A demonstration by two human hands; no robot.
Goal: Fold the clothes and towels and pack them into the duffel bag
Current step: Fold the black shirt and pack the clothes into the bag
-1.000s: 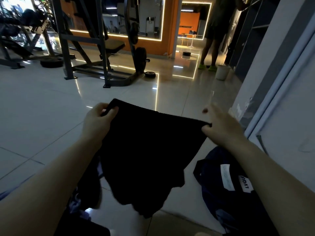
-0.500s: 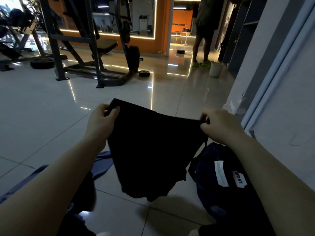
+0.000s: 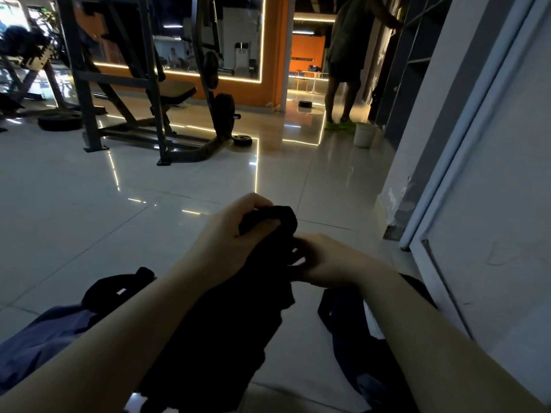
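Black soft-fabric garment (image 3: 226, 317) is hanging mid-frame in the air, held up at its top edge, body draping down toward 6 o'clock over the glossy white tiled floor (image 3: 149, 222). Left hand (image 3: 235, 242) is gripping the bunched top corner, thumb pressing over the cloth. Right hand (image 3: 325, 260) is sitting just beside it at 3 o'clock, fingers curling into the same top edge; it's blurry, so exact pinch point is unclear, but it reads as grasping the fabric. Step in hand, my read: first fold, the two top corners being brought together so the garment halves lengthwise. Next move probably calls for matching both corners in one hand, then smoothing the hanging part so the halves are lining up, then folding again small enough for packing. Cloth is looking limp, thin, with an uneven lower hem; it's too dark to tell seams or what kind of garment it is. Dark navy fabric duffel bag (image 3: 366, 362) is lying on the floor at 4 o'clock, near the grey wall panel (image 3: 492, 234), partly hidden behind the right forearm. Bluish-purple cloth piece (image 3: 44, 338) with a black strap (image 3: 119, 286) is lying at 8 o'clock, not yet handled.
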